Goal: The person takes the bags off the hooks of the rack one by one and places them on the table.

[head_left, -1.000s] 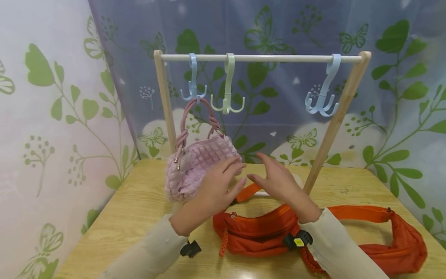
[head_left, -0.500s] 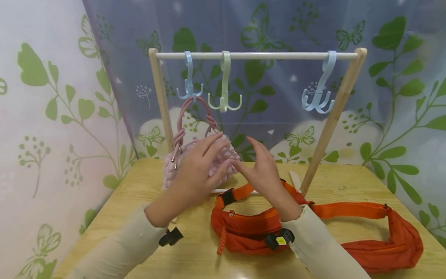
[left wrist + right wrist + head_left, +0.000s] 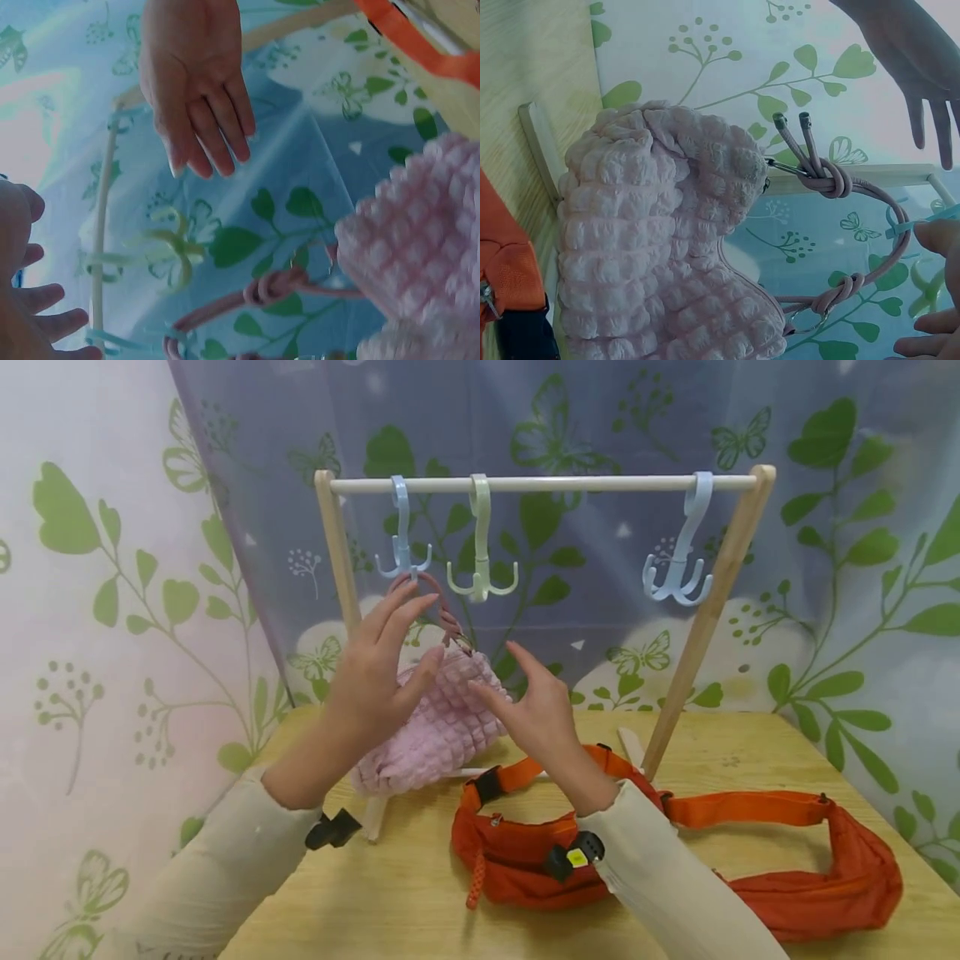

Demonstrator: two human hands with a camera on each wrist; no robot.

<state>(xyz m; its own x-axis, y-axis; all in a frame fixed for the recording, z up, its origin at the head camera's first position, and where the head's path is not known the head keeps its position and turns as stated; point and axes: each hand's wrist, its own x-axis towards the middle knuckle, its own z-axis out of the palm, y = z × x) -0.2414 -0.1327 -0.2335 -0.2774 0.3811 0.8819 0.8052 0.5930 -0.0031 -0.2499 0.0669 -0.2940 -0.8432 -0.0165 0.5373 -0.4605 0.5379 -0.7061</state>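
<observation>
A pink puffy handbag [image 3: 450,718] hangs by its knotted handle [image 3: 889,206] from the left blue hook [image 3: 403,539]. In the head view my left hand [image 3: 367,672] is raised in front of the bag's left side, fingers spread and fingertips overlapping the handle's top. My right hand [image 3: 538,706] stands at the bag's right side, thumb and fingers apart, holding nothing. The left wrist view shows that right hand [image 3: 199,90] with its palm and fingers extended. In the right wrist view the left hand's fingers [image 3: 937,124] point downward, away from the bag's body.
A wooden rack with a white rail [image 3: 585,484] carries a green hook [image 3: 482,543] and another blue hook [image 3: 681,543]. On the table [image 3: 315,902] lie an orange waist bag [image 3: 525,860] below my right hand and a second orange bag [image 3: 847,877] at the right.
My left hand has moved left and up, from the bag's front to its handle. My right hand has shifted slightly left and up. The handbag stays hanging on the hook.
</observation>
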